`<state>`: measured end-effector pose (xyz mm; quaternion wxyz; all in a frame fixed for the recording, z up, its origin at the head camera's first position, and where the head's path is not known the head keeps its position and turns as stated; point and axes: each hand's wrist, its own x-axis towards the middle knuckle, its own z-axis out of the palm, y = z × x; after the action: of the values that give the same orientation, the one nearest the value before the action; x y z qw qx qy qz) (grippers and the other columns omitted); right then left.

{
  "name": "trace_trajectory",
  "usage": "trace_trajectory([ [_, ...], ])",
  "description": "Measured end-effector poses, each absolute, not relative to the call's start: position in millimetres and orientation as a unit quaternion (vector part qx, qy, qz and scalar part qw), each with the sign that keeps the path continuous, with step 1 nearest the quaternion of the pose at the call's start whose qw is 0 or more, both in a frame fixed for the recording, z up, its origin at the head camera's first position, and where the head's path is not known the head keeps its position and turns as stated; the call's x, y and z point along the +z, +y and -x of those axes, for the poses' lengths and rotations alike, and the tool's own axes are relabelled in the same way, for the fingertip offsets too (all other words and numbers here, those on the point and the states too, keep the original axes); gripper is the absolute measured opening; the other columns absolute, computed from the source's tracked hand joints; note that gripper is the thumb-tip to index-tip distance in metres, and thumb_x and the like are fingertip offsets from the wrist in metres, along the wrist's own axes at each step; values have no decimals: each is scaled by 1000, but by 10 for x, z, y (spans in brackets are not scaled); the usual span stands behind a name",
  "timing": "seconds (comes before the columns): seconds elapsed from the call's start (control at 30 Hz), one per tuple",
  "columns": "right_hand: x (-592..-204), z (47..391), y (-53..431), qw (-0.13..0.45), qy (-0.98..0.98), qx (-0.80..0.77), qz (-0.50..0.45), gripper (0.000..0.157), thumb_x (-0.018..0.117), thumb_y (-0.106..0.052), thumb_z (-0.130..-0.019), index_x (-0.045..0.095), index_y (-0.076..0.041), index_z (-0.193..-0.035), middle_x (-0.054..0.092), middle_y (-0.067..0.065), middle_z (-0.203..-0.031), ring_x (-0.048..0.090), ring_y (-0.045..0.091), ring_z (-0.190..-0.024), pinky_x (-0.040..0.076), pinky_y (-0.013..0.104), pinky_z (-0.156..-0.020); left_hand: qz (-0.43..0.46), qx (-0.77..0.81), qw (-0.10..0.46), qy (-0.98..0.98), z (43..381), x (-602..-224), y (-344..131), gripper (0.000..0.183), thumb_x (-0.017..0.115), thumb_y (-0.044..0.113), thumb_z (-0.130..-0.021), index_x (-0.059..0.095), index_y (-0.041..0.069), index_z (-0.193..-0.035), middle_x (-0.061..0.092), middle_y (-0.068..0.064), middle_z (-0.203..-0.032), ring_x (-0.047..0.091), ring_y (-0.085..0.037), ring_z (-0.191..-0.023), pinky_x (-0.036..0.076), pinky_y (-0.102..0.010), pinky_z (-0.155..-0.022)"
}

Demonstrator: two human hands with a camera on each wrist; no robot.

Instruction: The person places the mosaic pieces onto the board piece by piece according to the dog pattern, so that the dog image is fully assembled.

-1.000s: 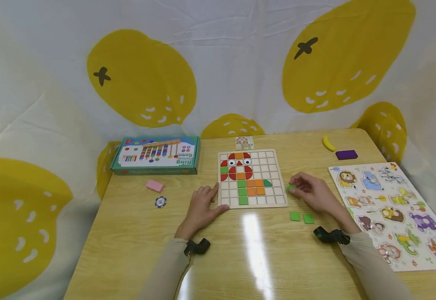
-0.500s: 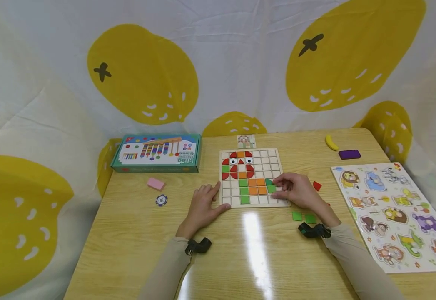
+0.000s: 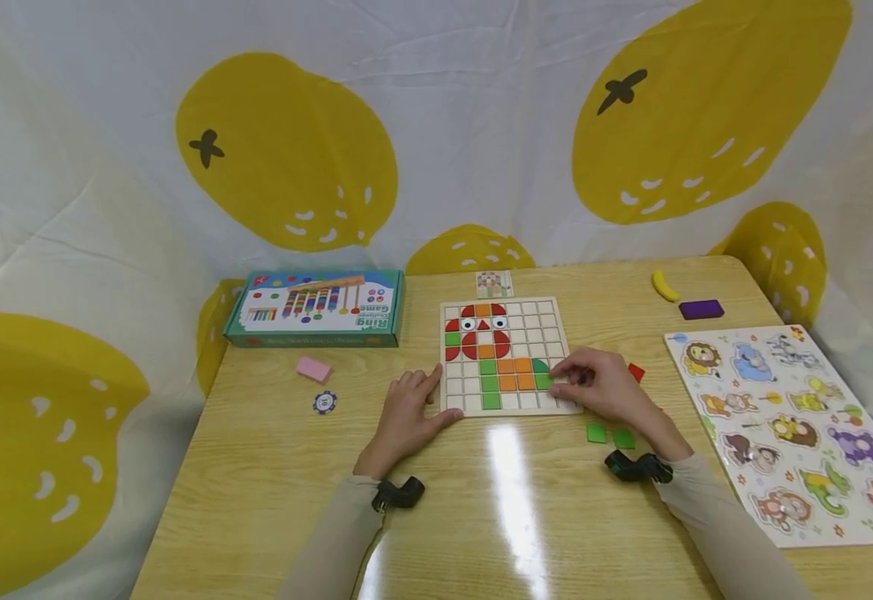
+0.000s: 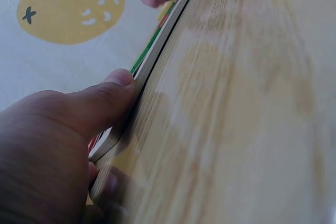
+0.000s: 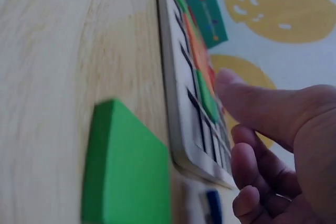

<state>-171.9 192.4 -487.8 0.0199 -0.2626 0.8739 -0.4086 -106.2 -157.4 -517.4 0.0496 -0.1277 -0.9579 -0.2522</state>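
A wooden grid board (image 3: 526, 400) holds red, orange and green tiles set in its cells, with two eye pieces. My left hand (image 3: 403, 414) rests at the board's near left corner, its thumb against the near edge and its index finger along the left side. At the board's right side is my right hand (image 3: 599, 385), its thumb and fingertips beside a green square tile (image 3: 544, 382) lying in a cell below a dark green rounded piece (image 3: 539, 366). In the right wrist view the thumb (image 5: 236, 90) stands apart from the curled fingers, with nothing visible between them.
Two loose green tiles (image 3: 596, 432) lie near the right hand, and a red piece (image 3: 635, 372) behind it. A picture card (image 3: 494, 284) is behind the board. Around stand a game box (image 3: 316, 308), pink block (image 3: 313, 369), chip (image 3: 324, 402), banana (image 3: 664, 286), purple block (image 3: 701, 310) and animal puzzle (image 3: 774, 417).
My right hand carried the green tile left from beside the board onto a cell under the dark green piece, then drew slightly right, off the tile. The left hand stayed at the corner.
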Motion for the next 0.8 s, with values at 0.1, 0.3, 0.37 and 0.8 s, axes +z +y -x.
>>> trace_trajectory([
  [0.1,-4816,1598,2090,-4,884,-385,266,22,85,-27,-79,76,-18,-96,64,-8,-83,55,11,-71,45,24,-63,128,-253,46,-958,1061,-5175,-1557,87,69,63,-83,45,12,-149,43,6,-82,38,-13,-82,29,-33,-78],
  [0.3,-4804,1299,2342,20,906,-315,283,28,89,-33,-72,74,-20,-92,64,-9,-83,56,7,-72,46,26,-65,124,-253,49,-958,1059,-5178,-1557,87,70,62,-82,45,11,-149,42,6,-82,38,-13,-83,29,-33,-78],
  [0.37,-4823,1240,2354,33,910,-301,283,25,87,-33,-73,73,-21,-90,62,-10,-82,55,6,-71,46,25,-64,122,-254,49,-958,1055,-5181,-1570,87,69,62,-82,45,12,-149,42,7,-82,38,-13,-83,29,-33,-78],
  [0.8,-4886,1487,2163,10,875,-423,236,25,80,-19,-84,65,-17,-104,60,-4,-76,53,9,-59,44,24,-55,121,-261,50,-957,1059,-5176,-1571,86,70,61,-82,45,13,-149,43,6,-83,38,-12,-83,28,-33,-78],
])
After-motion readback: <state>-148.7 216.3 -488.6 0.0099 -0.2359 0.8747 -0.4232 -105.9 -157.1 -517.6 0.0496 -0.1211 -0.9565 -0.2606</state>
